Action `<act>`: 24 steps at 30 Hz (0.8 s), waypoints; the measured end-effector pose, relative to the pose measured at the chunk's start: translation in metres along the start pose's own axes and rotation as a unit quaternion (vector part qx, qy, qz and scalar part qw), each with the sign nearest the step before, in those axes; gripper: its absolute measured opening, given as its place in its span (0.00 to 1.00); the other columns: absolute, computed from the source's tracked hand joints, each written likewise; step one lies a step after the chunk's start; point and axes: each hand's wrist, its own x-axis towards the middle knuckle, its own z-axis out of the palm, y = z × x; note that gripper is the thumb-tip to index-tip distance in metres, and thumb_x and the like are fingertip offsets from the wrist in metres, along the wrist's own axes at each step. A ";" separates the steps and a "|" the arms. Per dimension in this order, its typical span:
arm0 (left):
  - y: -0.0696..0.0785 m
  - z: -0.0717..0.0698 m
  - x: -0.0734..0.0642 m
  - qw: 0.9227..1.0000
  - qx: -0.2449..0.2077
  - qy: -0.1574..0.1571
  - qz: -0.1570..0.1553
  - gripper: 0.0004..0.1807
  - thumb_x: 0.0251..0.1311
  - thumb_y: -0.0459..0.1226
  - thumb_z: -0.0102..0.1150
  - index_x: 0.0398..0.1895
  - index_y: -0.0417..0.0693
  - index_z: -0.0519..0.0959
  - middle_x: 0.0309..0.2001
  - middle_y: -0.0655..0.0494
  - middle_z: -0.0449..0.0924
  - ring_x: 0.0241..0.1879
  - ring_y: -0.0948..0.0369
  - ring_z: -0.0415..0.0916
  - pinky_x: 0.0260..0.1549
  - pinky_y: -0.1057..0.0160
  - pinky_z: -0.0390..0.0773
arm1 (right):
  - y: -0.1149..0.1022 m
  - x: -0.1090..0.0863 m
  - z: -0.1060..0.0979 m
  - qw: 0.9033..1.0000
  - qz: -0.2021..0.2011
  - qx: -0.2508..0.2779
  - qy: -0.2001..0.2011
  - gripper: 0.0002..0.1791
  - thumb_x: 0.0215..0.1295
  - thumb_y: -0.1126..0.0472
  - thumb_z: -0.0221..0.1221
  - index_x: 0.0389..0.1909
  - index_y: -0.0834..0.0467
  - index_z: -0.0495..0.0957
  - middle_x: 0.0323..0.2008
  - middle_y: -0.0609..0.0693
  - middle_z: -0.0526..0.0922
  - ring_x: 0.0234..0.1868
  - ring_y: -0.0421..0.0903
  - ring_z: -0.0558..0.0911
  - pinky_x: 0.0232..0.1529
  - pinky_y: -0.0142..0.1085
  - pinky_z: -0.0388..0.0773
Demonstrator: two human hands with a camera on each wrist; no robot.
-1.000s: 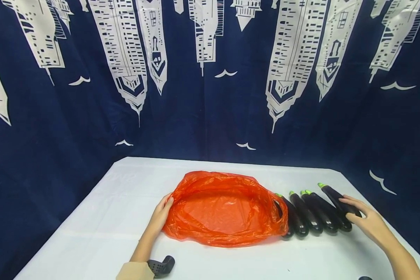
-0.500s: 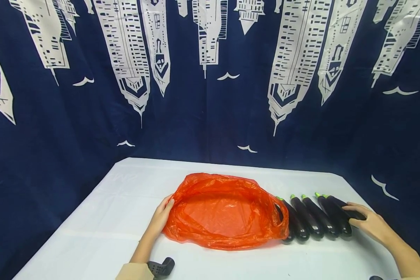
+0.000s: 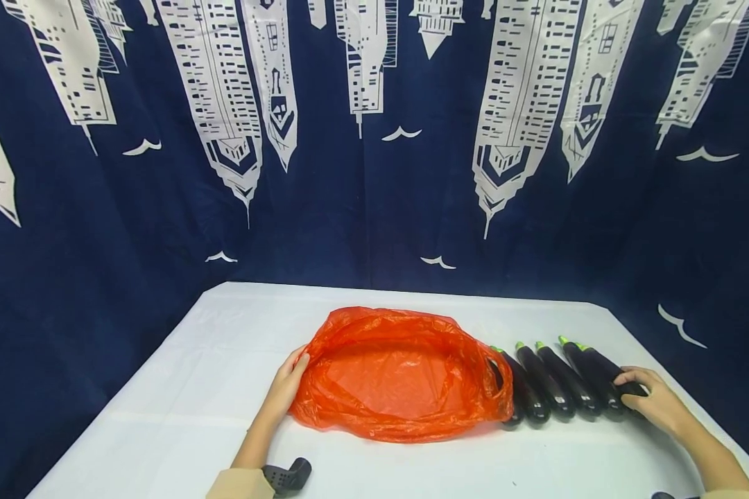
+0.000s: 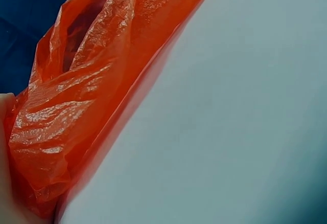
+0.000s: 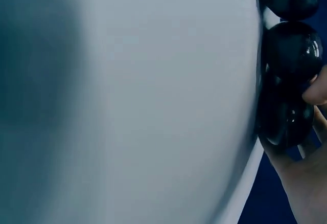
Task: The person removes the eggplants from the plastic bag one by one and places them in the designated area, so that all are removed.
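Observation:
An orange-red plastic bag (image 3: 383, 384) lies mid-table with its mouth spread wide and a loop handle on its right side. My left hand (image 3: 285, 382) holds the bag's left edge, thumb in front; its other fingers are mostly hidden by the plastic. The left wrist view shows crinkled film of the bag (image 4: 110, 75) beside part of the hand (image 4: 6, 183). Several dark eggplants (image 3: 558, 384) with green stem ends lie in a slanted row right of the bag. My right hand (image 3: 658, 403) grips the rightmost eggplant (image 3: 604, 367) near its blunt end, also seen in the right wrist view.
The bag's handle partly covers the leftmost eggplant (image 3: 517, 395). All of this is on a white-covered table (image 3: 181, 402). Behind it hangs a navy curtain (image 3: 368, 208) with white building prints. Dark straps show at the wrists, such as the left wristband (image 3: 287, 477).
The rightmost eggplant has come down and nearer to me, beside the row, with my right hand still on it. Its neighbour's stem end has shifted right. My left hand and the bag stay put.

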 end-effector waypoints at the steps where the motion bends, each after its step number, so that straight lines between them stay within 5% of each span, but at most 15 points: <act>1: 0.000 0.000 0.000 1.000 0.001 -0.001 0.000 0.27 0.67 0.48 0.40 0.64 0.43 0.63 0.65 0.42 0.62 0.66 0.46 0.56 0.65 0.44 0.53 | 0.001 -0.001 0.001 1.000 0.000 0.002 0.003 0.14 0.49 0.70 0.52 0.38 0.72 0.72 0.52 0.73 0.61 0.56 0.67 0.58 0.58 0.64 0.52; 8: 0.004 0.001 0.001 1.000 -0.001 0.005 0.015 0.26 0.68 0.47 0.40 0.64 0.41 0.62 0.64 0.41 0.63 0.65 0.46 0.57 0.65 0.45 0.54 | -0.012 -0.002 0.002 0.999 0.022 0.029 0.034 0.18 0.62 0.67 0.43 0.48 0.74 0.67 0.56 0.77 0.58 0.56 0.76 0.55 0.52 0.69 0.50; 14: 0.007 -0.002 -0.001 1.000 0.005 0.008 0.012 0.26 0.68 0.46 0.39 0.64 0.41 0.61 0.64 0.41 0.62 0.65 0.46 0.57 0.64 0.45 0.55 | -0.057 -0.003 0.003 0.996 -0.005 0.031 0.088 0.19 0.66 0.62 0.43 0.54 0.67 0.66 0.58 0.71 0.62 0.60 0.71 0.58 0.54 0.68 0.52; 18: 0.007 -0.004 -0.001 1.000 0.007 0.015 0.014 0.26 0.68 0.46 0.39 0.64 0.41 0.62 0.64 0.41 0.62 0.65 0.46 0.57 0.64 0.45 0.55 | -0.100 -0.002 -0.004 0.995 -0.054 -0.006 0.089 0.22 0.66 0.58 0.47 0.58 0.64 0.65 0.57 0.71 0.63 0.58 0.72 0.59 0.53 0.69 0.52; 24: 0.005 -0.005 0.002 0.999 0.002 0.023 0.022 0.25 0.67 0.47 0.41 0.62 0.43 0.64 0.63 0.42 0.64 0.64 0.48 0.59 0.64 0.46 0.56 | -0.141 0.002 -0.005 0.982 -0.107 -0.127 0.086 0.33 0.64 0.45 0.49 0.66 0.55 0.58 0.63 0.66 0.61 0.62 0.69 0.58 0.63 0.66 0.36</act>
